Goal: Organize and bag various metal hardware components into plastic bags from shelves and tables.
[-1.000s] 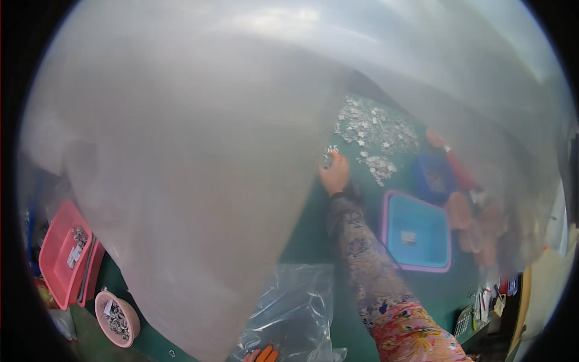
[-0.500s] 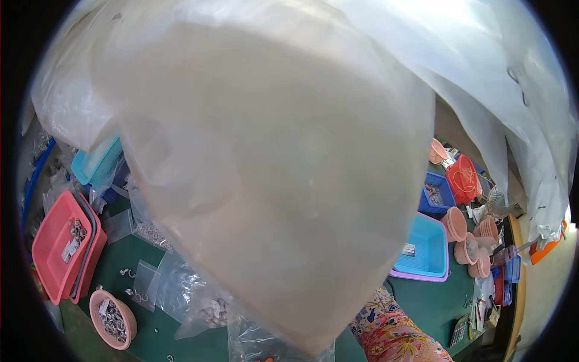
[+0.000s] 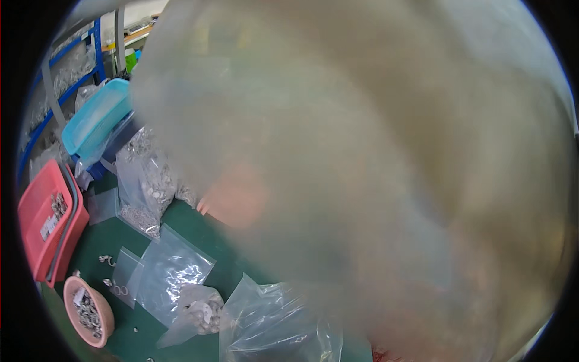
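A large cloudy plastic sheet or bag [image 3: 338, 151], blurred and very near, covers the middle and right of the head view. Neither of my hands shows; a small patch of red patterned sleeve [image 3: 386, 355] peeks out at the lower edge below the plastic. What holds the sheet cannot be made out. Beneath it on the green table [image 3: 120, 323] lies a clear plastic bag [image 3: 280, 329]. Beside that rests a small bag of silvery pieces [image 3: 204, 311], partly against a flat clear bag [image 3: 175, 268].
At the left stand stacked pink trays [image 3: 45, 223] and a pink bowl [image 3: 102, 314] of metal pieces. Farther back are a bulging bag of silvery parts [image 3: 148, 175], a light-blue tray [image 3: 96, 117] and a blue-framed rack [image 3: 69, 90]. A pinkish shape [image 3: 235, 196] shows hazily through the plastic.
The plastic has shifted right and now hides the blue tray, pink cups and most of the sleeve. More of the left side, with the rack and bulging bag, has come into view.
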`<state>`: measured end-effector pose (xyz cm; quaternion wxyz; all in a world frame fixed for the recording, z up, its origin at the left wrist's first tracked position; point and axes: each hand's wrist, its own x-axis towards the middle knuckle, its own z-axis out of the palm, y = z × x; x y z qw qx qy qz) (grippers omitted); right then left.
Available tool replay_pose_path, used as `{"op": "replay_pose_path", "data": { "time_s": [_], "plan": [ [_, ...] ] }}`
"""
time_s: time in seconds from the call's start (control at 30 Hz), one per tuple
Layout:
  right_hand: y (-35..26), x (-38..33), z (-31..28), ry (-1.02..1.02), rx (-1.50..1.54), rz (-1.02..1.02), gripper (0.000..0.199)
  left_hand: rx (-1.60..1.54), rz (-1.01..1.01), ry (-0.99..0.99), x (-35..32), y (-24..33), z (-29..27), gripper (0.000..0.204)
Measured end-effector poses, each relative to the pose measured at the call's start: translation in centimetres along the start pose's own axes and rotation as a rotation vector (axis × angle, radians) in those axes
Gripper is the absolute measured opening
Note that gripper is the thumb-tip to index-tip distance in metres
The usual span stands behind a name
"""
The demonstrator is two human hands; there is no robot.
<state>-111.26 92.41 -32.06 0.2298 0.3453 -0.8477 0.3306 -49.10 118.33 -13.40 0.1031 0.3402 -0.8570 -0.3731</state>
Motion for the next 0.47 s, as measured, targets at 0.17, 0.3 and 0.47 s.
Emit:
{"op": "replay_pose_path", "data": {
  "time_s": [0.17, 0.3, 0.47],
  "plan": [
    [-7.2, 4.0, -8.6, -0.166, -0.156, 0.077, 0.088, -0.025, 0.005, 0.000, -0.5, -0.5, -0.1, 0.044],
    [-7.2, 4.9, -7.9, 0.050, -0.245, 0.074, 0.076, -0.058, 0.013, -0.034, 0.0, -0.9, -0.3, 0.044],
    [-5.7, 4.9, -7.0, -0.011, -0.200, 0.206, 0.054, -0.076, -0.001, -0.050, 0.2, -0.5, -0.2, 0.046]
  ]
}}
